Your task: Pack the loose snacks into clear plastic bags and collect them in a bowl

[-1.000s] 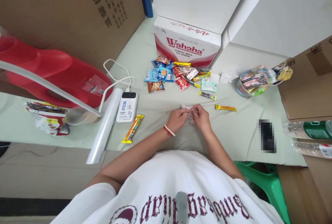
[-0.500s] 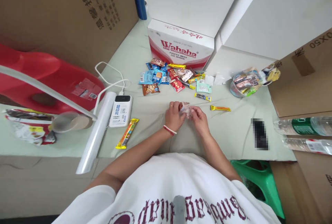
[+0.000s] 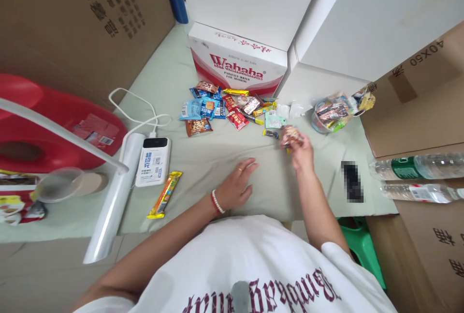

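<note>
Now the hands have come apart. A second ago both of them were pressed together on one small clear bag in front of the person. The left hand (image 3: 235, 187) has let go and lies flat on the pale green cloth (image 3: 203, 153), fingers spread, holding nothing. The right hand (image 3: 302, 151) has moved away to the right and farther out, and its fingers are pinched shut on the small snack bag (image 3: 291, 135), lifted a little above the cloth. So the bag looks finished with both hands, and one hand alone carries it now, out toward the clear tub (image 3: 328, 114) of snacks.

One long orange snack bar (image 3: 165, 194) lies alone near the left hand. One white power bank (image 3: 152, 161) sits beside it, with one white cable plugged in. Two water bottles (image 3: 416, 177) lie on their sides at the right.

Farther off is the heap of loose snacks (image 3: 224, 107). About a dozen show, but they overlap, so the count is not sure. One Wahaha box (image 3: 235, 64) stands behind the heap.
</note>
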A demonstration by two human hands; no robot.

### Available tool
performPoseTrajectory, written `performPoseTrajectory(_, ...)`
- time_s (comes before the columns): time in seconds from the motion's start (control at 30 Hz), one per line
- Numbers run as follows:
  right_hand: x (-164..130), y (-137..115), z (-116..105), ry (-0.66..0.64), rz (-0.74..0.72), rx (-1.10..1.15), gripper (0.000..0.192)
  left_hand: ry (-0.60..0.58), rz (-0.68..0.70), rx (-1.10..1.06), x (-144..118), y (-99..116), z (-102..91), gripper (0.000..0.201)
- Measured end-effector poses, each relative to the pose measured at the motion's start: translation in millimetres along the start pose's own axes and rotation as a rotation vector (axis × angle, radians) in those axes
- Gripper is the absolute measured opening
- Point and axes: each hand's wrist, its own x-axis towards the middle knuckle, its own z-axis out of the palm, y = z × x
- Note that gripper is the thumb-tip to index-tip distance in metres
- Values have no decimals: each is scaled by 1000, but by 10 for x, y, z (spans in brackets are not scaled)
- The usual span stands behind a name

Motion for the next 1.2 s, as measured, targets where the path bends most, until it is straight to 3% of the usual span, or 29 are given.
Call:
performPoseTrajectory(0.1,710,-31,-165,275,-46,-257,65,44,-144,33,-309,-88,-152,59)
performPoseTrajectory(0.2,1125,-68,-148,328,-14,-467,62,94,-227,83,-615,-169,-268,43)
performPoseTrajectory(0.3,1210,-98,-73,310,4,-574,55,166,-274,140,-892,-179,-341,33)
performPoseTrajectory(0.4,1088,-157,-41,341,27,-693,50,273,-337,193,-1143,-130,-390,28)
performPoseTrajectory(0.5,898,-255,11,368,-106,-863,53,367,-436,184,-1319,-73,-424,28)
performPoseTrajectory(0.63,839,-389,224,126,-380,-1089,42,378,-484,130,-1306,-34,-453,23)
performPoseTrajectory(0.73,1012,-466,389,-55,-308,-1105,38,343,-420,134,-1143,-7,-477,21)
performPoseTrajectory(0.87,1123,-543,444,-91,-222,-1040,19,373,-381,119,-975,50,-519,20)
performPoseTrajectory(0.93,950,-539,426,-71,-261,-933,20,409,-425,50,-940,75,-535,19)
performPoseTrajectory(1.0,595,-490,406,-90,-233,-612,23,426,-484,-66,-887,100,-537,19)
performPoseTrajectory(1.1,-166,-374,397,-264,9,-33,35,412,-564,-269,-675,143,-505,23)
performPoseTrajectory(1.2,-905,-308,410,-385,111,76,34,397,-603,-423,-286,177,-411,28)
